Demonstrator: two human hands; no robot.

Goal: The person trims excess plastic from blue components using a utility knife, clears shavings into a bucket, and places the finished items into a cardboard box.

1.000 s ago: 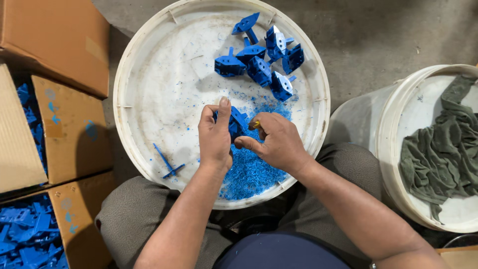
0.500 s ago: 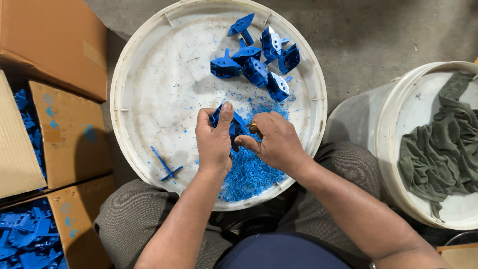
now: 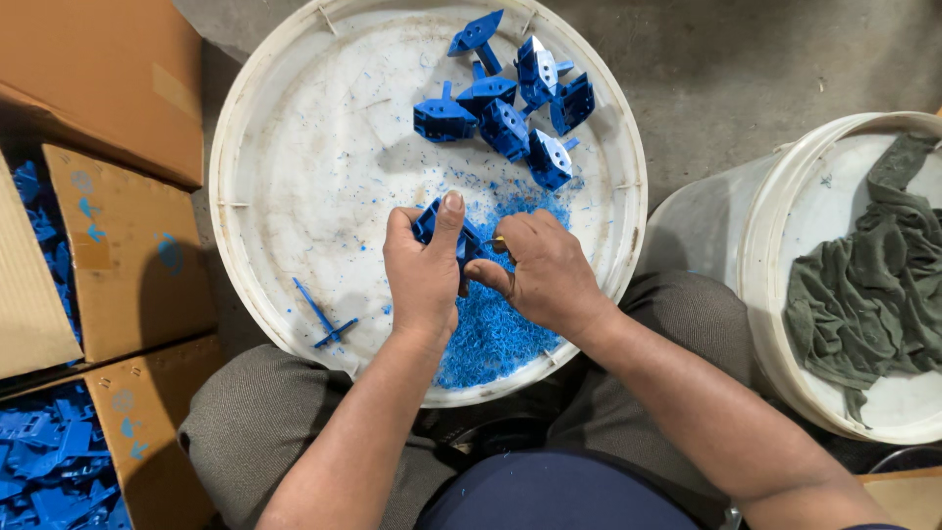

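Observation:
My left hand grips a blue plastic part over a round white basin on my lap. My right hand is closed around a small tool whose tip meets the part; most of the tool is hidden in my fist. Blue shavings lie piled in the basin under both hands. Several more blue plastic parts are heaped at the basin's far side. A thin blue sprue piece lies at the basin's near left.
Open cardboard boxes stand at the left, with blue parts inside the lower one. A white bucket at the right holds a grey-green rag. Concrete floor shows beyond the basin.
My hands have stayed together over the shavings, with the part turned slightly between my left fingers. The view has shifted a little.

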